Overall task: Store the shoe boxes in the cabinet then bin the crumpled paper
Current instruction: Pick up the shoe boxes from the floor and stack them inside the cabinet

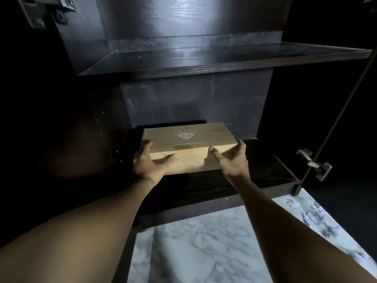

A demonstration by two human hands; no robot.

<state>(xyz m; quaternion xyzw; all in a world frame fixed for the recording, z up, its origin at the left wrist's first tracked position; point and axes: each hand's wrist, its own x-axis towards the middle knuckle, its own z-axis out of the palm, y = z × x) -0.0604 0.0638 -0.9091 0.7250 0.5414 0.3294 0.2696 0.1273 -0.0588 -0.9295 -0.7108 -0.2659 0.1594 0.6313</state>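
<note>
The shoe box [189,139] is sitting on the bottom shelf [244,170] of the dark cabinet [195,99], toward the left of that shelf, with its long side facing outward. It is plain brown cardboard, and its lid is carrying a pale printed diamond emblem with short rays above it. A line of small lettering is running under the emblem, but it is too blurred to read. The lid is lying closed on the box, hiding the inside.

At the upper left, a metal hinge plate [34,15] is showing on the cabinet's side wall. Below it, the left hand [146,162] is grasping the box's near left corner, its fingers lying along the left end and its thumb pressing across the front face. The upper shelf [204,58] is spanning the cabinet above the box, catching a little light on its glossy dark wood grain.

The right hand [232,160] is gripping the near right corner, its thumb touching the front edge of the lid and its fingers curling round the right end. Further right, a metal hinge [314,164] is joining the cabinet's edge to the open door [336,119], which is showing only as a thin slanting edge. Below the cabinet, a white marble-patterned floor [204,242] is lying between the two forearms.
</note>
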